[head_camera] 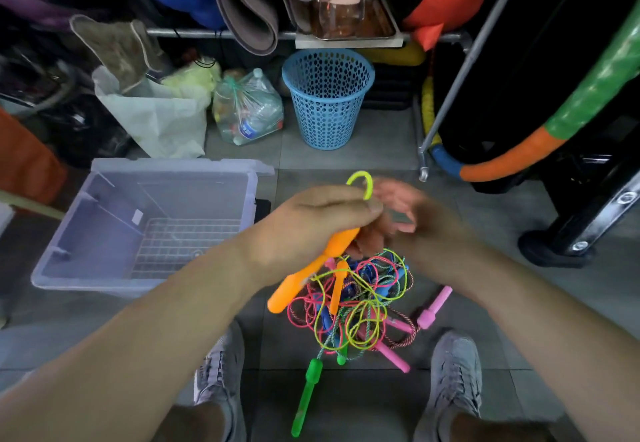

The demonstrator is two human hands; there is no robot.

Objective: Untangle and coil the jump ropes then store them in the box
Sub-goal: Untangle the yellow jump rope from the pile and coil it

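Observation:
A tangle of jump ropes (356,299) in yellow, pink, blue and green cord lies on the grey floor between my feet, with pink handles (434,306) and green handles (308,396) sticking out. My left hand (322,220) grips an orange handle (304,275) and pinches a loop of yellow cord (362,182) above the pile. Behind it, my right hand (412,213) is blurred, with its fingers spread near the cord; I cannot tell if it holds anything. The clear plastic box (69,258) stands open at the left with a wire rack inside.
A blue mesh basket (327,99) stands behind the pile. Bags of bottles (247,109) and white paper (162,119) sit behind the box. A padded hoop (519,161) and a black stand (588,220) crowd the right. My grey shoes (453,386) flank the ropes.

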